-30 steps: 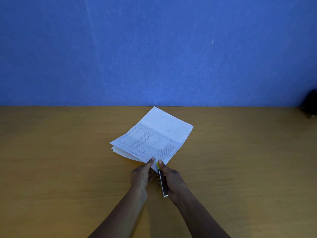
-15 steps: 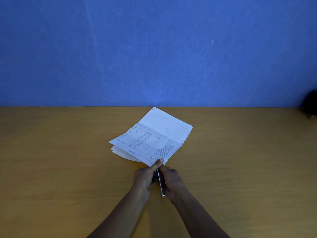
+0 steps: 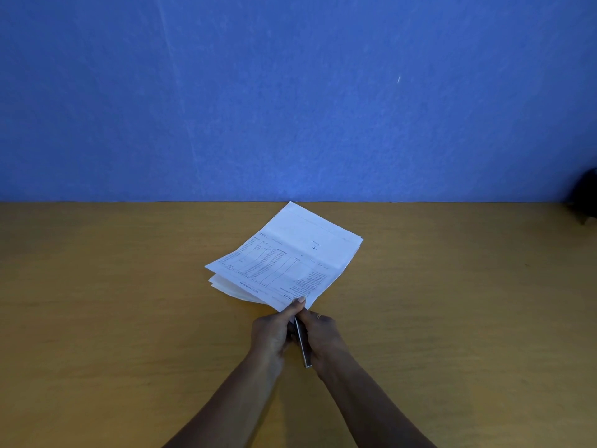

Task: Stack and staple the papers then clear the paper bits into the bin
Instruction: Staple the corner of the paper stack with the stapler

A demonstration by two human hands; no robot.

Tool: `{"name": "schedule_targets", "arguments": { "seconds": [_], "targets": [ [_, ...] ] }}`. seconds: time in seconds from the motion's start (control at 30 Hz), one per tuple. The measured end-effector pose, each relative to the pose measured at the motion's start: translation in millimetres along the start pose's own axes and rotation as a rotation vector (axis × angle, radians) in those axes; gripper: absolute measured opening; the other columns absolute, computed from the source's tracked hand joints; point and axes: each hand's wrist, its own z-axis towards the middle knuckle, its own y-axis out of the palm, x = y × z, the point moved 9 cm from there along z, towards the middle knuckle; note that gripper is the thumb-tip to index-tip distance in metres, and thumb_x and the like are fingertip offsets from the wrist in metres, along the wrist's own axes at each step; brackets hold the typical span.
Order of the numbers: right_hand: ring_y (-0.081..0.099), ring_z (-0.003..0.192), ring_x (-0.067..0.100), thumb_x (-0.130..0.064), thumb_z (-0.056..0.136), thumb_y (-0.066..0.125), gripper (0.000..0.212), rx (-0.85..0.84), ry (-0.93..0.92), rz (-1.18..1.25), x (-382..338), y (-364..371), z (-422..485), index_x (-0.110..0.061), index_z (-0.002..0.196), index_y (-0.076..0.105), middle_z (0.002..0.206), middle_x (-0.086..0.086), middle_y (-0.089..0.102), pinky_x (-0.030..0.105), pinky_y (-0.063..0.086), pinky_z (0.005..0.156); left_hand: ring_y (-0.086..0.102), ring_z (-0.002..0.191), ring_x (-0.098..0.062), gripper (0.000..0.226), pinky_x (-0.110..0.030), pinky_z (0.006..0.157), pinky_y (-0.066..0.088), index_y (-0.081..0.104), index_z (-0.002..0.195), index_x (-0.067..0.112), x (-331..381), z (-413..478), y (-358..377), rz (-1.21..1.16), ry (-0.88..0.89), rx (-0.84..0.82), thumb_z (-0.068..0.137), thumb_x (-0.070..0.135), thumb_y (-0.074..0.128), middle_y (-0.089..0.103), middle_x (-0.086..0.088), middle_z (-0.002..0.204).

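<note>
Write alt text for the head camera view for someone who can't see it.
Two bare hands, left hand and right hand, press a stapler onto the near corner of a stack of papers on a wooden table, before a blue wall.

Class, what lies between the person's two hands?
In the head view, a slim silver metal stapler sits between left hand and right hand.

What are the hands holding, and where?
The left hand pinches the paper stack at its nearest corner; the right hand grips the stapler along its body.
</note>
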Motion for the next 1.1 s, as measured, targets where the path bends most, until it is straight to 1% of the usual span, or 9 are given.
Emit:
{"name": "schedule_targets", "arguments": {
  "seconds": [0.1, 0.17, 0.3, 0.4, 0.53, 0.7, 0.83, 0.93, 1.1],
  "targets": [
    [0.064, 0.067, 0.019, -0.023, 0.087, 0.063, 0.025, 0.008, -0.005, 0.011, -1, 2, 0, -0.004, 0.071, 0.064, 0.069, 0.009, 0.066, 0.028, 0.052, 0.064, 0.063, 0.081, -0.029, 0.020, -0.039, 0.079, 0.052, 0.067, 0.077, 0.000, 1, -1, 0, -0.020, 0.004, 0.011, 0.069, 0.015, 0.078, 0.067, -0.019, 0.086],
    [0.065, 0.072, 0.022, -0.022, 0.087, 0.063, 0.024, 0.023, -0.010, 0.011, -2, 2, 0, -0.003, 0.072, 0.064, 0.073, 0.011, 0.066, 0.034, 0.054, 0.074, 0.064, 0.076, -0.028, 0.017, -0.036, 0.073, 0.052, 0.067, 0.074, 0.001, 2, -1, 0, -0.039, 0.011, 0.023, 0.070, 0.013, 0.077, 0.068, -0.016, 0.081],
    [0.065, 0.076, 0.024, -0.024, 0.086, 0.065, 0.024, 0.034, -0.019, 0.006, -5, 2, 2, -0.004, 0.073, 0.064, 0.075, 0.011, 0.067, 0.038, 0.053, 0.085, 0.064, 0.073, -0.027, 0.015, -0.036, 0.075, 0.053, 0.066, 0.072, 0.000, 5, -1, 1, -0.061, 0.014, 0.036, 0.069, 0.010, 0.078, 0.068, -0.015, 0.079],
    [0.065, 0.075, 0.024, -0.023, 0.085, 0.066, 0.023, 0.032, -0.020, 0.017, -3, 2, 3, -0.004, 0.072, 0.065, 0.074, 0.011, 0.067, 0.039, 0.053, 0.084, 0.064, 0.074, -0.027, 0.016, -0.038, 0.077, 0.053, 0.066, 0.073, 0.001, 5, 0, 2, -0.059, 0.015, 0.033, 0.068, 0.010, 0.078, 0.068, -0.015, 0.080],
    [0.065, 0.070, 0.023, -0.021, 0.084, 0.067, 0.022, 0.018, -0.014, 0.043, -2, 2, 3, -0.003, 0.070, 0.064, 0.071, 0.011, 0.067, 0.034, 0.054, 0.071, 0.065, 0.078, -0.028, 0.017, -0.041, 0.083, 0.052, 0.067, 0.075, 0.001, 3, 0, 2, -0.063, 0.015, 0.033, 0.068, 0.010, 0.079, 0.069, -0.016, 0.083],
    [0.066, 0.072, 0.024, -0.023, 0.084, 0.067, 0.024, 0.010, -0.029, 0.025, -4, 1, 4, -0.005, 0.069, 0.064, 0.072, 0.011, 0.067, 0.037, 0.053, 0.080, 0.066, 0.082, -0.029, 0.020, -0.041, 0.086, 0.053, 0.067, 0.077, 0.001, 4, 0, 2, -0.043, 0.019, 0.032, 0.067, 0.014, 0.080, 0.069, -0.017, 0.086],
    [0.067, 0.081, 0.026, -0.025, 0.084, 0.066, 0.024, -0.018, -0.041, 0.005, -6, 1, 5, -0.003, 0.075, 0.065, 0.080, 0.013, 0.069, 0.038, 0.054, 0.083, 0.066, 0.094, -0.032, 0.032, -0.041, 0.085, 0.054, 0.068, 0.088, -0.001, 5, 0, 4, 0.014, 0.021, -0.018, 0.068, 0.020, 0.079, 0.069, -0.021, 0.097],
    [0.069, 0.087, 0.026, -0.027, 0.086, 0.064, 0.026, -0.052, -0.048, -0.003, -7, 2, 3, -0.002, 0.084, 0.068, 0.089, 0.015, 0.072, 0.036, 0.055, 0.083, 0.066, 0.092, -0.033, 0.041, -0.041, 0.081, 0.055, 0.066, 0.095, -0.004, 10, 0, 4, 0.062, 0.064, -0.025, 0.069, 0.025, 0.078, 0.069, -0.021, 0.098],
    [0.068, 0.094, 0.028, -0.034, 0.084, 0.065, 0.039, -0.110, -0.042, -0.029, -7, 4, 0, 0.001, 0.100, 0.068, 0.100, 0.017, 0.071, 0.037, 0.055, 0.086, 0.064, 0.078, -0.030, 0.021, -0.038, 0.070, 0.053, 0.065, 0.088, 0.006, 17, -1, 0, 0.042, 0.086, -0.004, 0.085, 0.026, 0.063, 0.068, -0.015, 0.089]
  ]
}}
